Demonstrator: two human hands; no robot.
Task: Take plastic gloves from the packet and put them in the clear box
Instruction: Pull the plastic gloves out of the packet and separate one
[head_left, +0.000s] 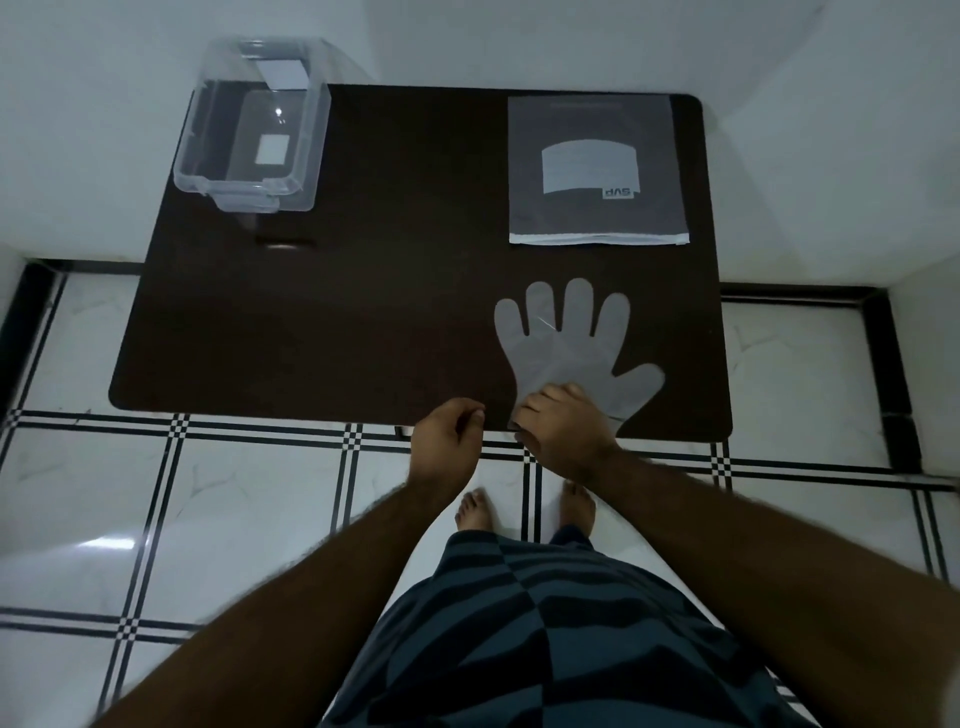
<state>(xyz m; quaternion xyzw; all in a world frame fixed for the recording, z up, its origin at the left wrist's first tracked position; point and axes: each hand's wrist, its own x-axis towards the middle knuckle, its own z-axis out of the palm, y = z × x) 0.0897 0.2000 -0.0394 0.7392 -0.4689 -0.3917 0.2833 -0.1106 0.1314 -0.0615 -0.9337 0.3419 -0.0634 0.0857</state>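
Observation:
A clear plastic glove (569, 345) lies flat on the dark table (332, 322), fingers pointing away from me, near the front right. My right hand (563, 434) rests on the glove's cuff at the table's front edge, fingers curled onto it. Just left of it, my left hand (447, 441) hovers at the table edge with fingers loosely curled and nothing visibly in it. The glove packet (595, 169), flat and grey with a white label, lies at the back right. An open, empty clear box (254, 127) stands at the back left corner.
White walls enclose the table at the back and both sides. Below the front edge is a white tiled floor (249, 499) with black lines, where my bare feet (524, 512) stand.

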